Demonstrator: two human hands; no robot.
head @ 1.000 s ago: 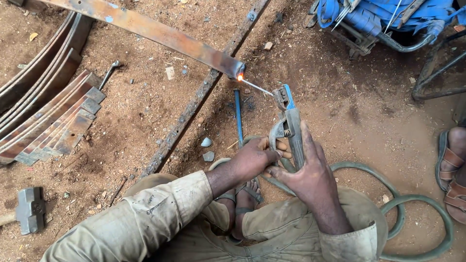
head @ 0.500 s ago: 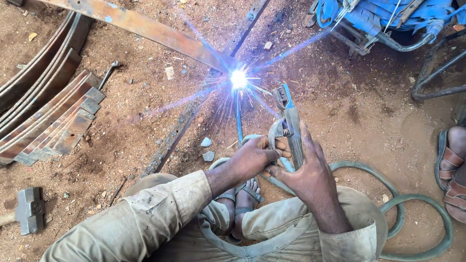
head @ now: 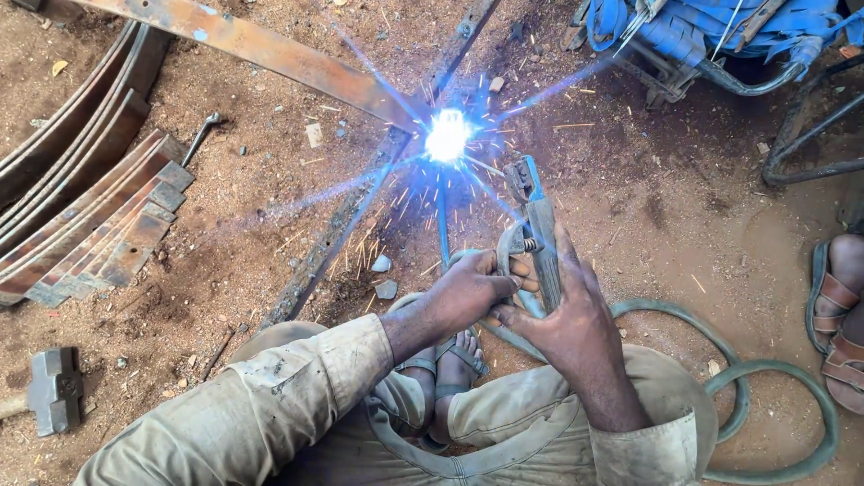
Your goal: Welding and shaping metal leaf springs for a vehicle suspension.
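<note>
My right hand (head: 562,315) grips a welding electrode holder (head: 537,225) with a blue-tipped clamp. My left hand (head: 472,288) steadies it from the left, fingers wrapped on the holder's lever. The thin electrode runs from the clamp up to a bright white-blue arc (head: 447,137) with sparks flying out. The arc sits where a rusty flat steel bar (head: 270,54) meets a long dark steel strip (head: 342,234) lying on the dirt. My sandalled foot (head: 450,369) rests below my hands.
A stack of rusty leaf springs (head: 81,216) lies at left, a sledgehammer head (head: 54,389) at lower left, a spanner (head: 200,135) nearby. Green cable (head: 774,373) loops at right. Blue metal frames (head: 702,36) stand top right. Another person's sandalled feet (head: 841,315) are at the right edge.
One second ago only a small glow showed at the electrode tip; the arc then flared and now throws wider sparks. My hands have hardly moved.
</note>
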